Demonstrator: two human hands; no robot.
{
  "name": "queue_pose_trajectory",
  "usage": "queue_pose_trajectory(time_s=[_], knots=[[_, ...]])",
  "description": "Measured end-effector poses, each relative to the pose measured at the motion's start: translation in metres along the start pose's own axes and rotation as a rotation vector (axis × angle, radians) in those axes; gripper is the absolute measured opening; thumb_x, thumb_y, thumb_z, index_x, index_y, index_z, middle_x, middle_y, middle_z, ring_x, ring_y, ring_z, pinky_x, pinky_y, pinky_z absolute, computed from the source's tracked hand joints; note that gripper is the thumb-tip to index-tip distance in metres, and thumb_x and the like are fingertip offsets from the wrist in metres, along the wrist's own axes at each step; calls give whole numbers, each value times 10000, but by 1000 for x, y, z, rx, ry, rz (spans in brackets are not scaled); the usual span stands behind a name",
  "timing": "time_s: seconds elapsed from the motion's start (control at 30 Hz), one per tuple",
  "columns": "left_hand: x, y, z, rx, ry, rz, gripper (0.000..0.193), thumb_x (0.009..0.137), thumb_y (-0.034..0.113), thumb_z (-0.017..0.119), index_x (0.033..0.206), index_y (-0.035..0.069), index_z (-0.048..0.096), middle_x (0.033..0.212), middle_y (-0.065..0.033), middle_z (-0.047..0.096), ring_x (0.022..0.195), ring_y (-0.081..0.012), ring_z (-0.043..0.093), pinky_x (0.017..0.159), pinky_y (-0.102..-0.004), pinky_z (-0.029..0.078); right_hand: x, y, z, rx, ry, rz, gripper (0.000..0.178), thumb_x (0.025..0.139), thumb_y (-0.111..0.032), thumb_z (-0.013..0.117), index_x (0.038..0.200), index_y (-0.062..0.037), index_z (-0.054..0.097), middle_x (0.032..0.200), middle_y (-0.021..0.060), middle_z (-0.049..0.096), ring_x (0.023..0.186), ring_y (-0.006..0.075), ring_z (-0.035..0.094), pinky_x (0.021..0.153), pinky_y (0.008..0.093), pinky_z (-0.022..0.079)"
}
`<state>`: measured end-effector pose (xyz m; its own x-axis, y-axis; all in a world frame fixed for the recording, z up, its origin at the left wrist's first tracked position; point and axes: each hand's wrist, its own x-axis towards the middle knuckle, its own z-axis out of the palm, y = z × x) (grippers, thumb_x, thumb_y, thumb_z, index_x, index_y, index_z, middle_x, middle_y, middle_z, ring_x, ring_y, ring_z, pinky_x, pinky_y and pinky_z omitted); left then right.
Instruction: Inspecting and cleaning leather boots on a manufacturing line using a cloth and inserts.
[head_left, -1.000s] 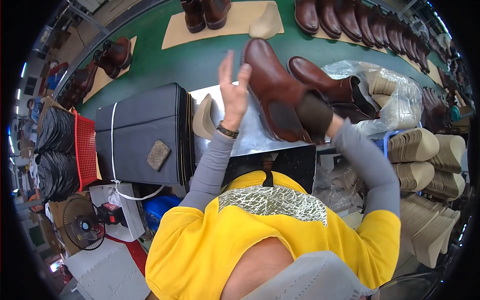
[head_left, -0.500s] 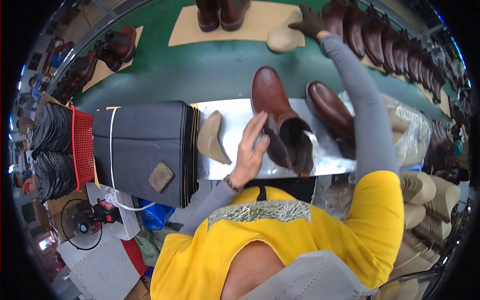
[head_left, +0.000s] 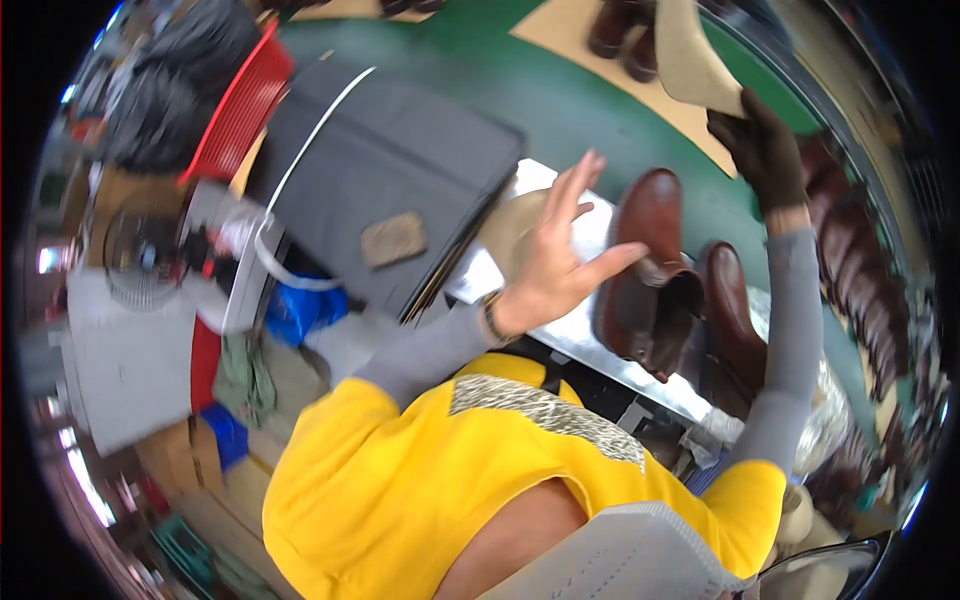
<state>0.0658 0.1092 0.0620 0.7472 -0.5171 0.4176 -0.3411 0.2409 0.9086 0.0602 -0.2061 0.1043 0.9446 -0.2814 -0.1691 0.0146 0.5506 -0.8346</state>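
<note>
My left hand (head_left: 550,265) is bare, its fingers spread, and holds nothing. It hovers over the metal-topped bench (head_left: 575,325), between a beige foot-shaped form (head_left: 508,238) and an upright-toed reddish-brown boot (head_left: 652,225). My right hand (head_left: 765,150), in a dark glove, reaches far out over the green table. Its fingers grip the end of another beige foot-shaped form (head_left: 695,65), which is raised above the cardboard. A second brown boot (head_left: 730,300) lies to the right of the first, partly behind my right forearm.
A strapped stack of dark sheets (head_left: 390,140) with a rough brown block (head_left: 393,240) on top stands left of the bench. Beyond is a red basket (head_left: 240,100). Boots (head_left: 640,50) stand on cardboard (head_left: 580,45) far off; a boot row (head_left: 855,250) lines the right.
My right hand has picked the beige form up off the cardboard. My left hand has lifted away from the boot and spread its fingers. The whole view has swung round.
</note>
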Motion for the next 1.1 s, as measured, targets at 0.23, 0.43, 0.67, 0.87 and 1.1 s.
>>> queue_pose_trajectory(time_s=[0.23, 0.43, 0.67, 0.87, 1.1], knots=[[0, 43, -75, 184, 400, 416, 427, 882, 10, 594, 1275, -46, 437, 1089, -145, 581, 936, -233, 588, 806, -278, 475, -87, 85, 207, -291, -282, 183, 328, 929, -253, 563, 1087, 35, 553, 1016, 171, 651, 854, 244, 676, 733, 341, 558], [6, 65, -209, 1470, 182, 744, 418, 634, -25, 642, 1041, 69, 665, 932, -65, 608, 749, -234, 583, 646, -315, 497, -76, 172, 260, -1325, -749, -833, 359, 765, -219, 691, 1068, -58, 586, 1042, 129, 590, 943, 263, 590, 826, 372, 474], [-22, -1, -258, 1537, -361, 376, 455, 728, 42, 579, 1183, 46, 574, 1123, -78, 586, 1006, -236, 582, 802, -296, 514, -38, 213, 258, -1541, -816, -773, 331, 757, -129, 654, 1083, -129, 600, 1050, 142, 572, 985, 329, 559, 830, 403, 481], [-24, 8, -274, 1287, -476, 203, 428, 868, 292, 610, 1224, 55, 582, 1312, -119, 537, 1192, -299, 506, 979, -380, 450, -27, 187, 241, -1527, -1038, -723, 392, 743, -79, 672, 1127, -97, 600, 1176, 150, 548, 1075, 339, 541, 892, 397, 474], [-14, -12, -281, 1251, -402, 391, 324, 770, 123, 669, 1071, 26, 599, 1141, -103, 628, 1014, -272, 613, 826, -352, 527, -27, 186, 244, -1588, -867, -885, 368, 742, -138, 649, 1106, -119, 598, 1185, 138, 551, 1080, 327, 543, 886, 400, 486]])
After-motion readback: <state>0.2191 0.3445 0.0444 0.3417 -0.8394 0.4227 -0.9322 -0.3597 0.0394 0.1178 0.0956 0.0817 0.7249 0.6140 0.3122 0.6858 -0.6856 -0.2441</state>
